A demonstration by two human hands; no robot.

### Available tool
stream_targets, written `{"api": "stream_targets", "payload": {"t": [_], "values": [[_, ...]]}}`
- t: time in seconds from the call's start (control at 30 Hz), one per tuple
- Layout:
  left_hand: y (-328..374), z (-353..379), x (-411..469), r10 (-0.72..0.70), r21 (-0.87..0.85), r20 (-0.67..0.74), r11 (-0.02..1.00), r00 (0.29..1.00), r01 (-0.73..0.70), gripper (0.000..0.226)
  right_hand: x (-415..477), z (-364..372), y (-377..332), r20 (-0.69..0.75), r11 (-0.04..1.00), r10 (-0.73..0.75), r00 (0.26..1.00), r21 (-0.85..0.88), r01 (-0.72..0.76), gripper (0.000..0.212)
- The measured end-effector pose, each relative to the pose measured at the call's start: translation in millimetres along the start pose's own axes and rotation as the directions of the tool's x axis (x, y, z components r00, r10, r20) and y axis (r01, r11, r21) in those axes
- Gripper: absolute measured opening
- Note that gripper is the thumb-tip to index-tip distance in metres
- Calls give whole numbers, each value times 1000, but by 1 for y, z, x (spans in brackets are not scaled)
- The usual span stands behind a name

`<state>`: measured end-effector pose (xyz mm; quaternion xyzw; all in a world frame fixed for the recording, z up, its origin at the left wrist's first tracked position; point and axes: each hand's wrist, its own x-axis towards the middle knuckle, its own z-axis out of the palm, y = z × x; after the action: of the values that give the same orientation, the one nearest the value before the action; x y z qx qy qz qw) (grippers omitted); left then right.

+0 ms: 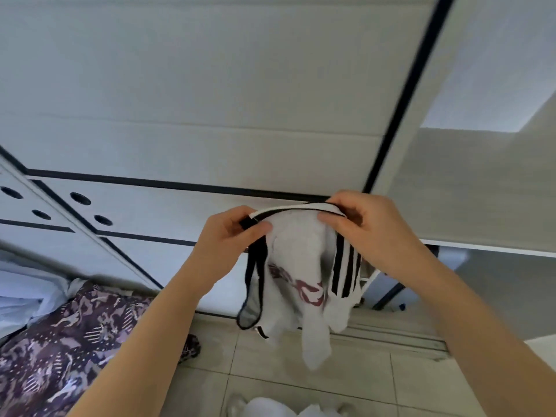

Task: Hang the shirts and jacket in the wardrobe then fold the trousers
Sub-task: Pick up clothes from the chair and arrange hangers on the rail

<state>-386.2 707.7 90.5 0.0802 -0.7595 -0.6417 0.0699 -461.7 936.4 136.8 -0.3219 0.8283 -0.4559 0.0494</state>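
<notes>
Head cam: left grip (233, 233) and right grip (358, 224) are both pinching the collar (288, 209) of the white shirt (301, 260), which dangles in front of the wardrobe (210, 85), above the tiled floor (376, 374), with the bed (75, 341) off left.

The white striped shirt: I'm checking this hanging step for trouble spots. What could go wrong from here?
1. The left hand and right hand pinch only the top trim of the white fabric shirt with black stripes and a red print; a slip could drop it onto the beige tiled floor.
2. It hangs bunched and twisted, so it may end up creased or crooked once hung.
</notes>
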Motion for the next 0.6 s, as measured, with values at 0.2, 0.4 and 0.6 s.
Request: {"api": "stream_targets", "payload": {"t": [0.2,0.4,0.6], "values": [[33,115,1,93,1,55,996,994,-93,11,-43,-82,45,125,983,97,987,-169,-76,14],[52,202,17,44,-66,75,997,996,-39,11,-65,-123,66,37,990,117,992,-82,-114,10],[53,234,43,-52,-142,46,988,998,58,8,-69,-136,91,-63,988,156,986,-10,-157,14]]}}
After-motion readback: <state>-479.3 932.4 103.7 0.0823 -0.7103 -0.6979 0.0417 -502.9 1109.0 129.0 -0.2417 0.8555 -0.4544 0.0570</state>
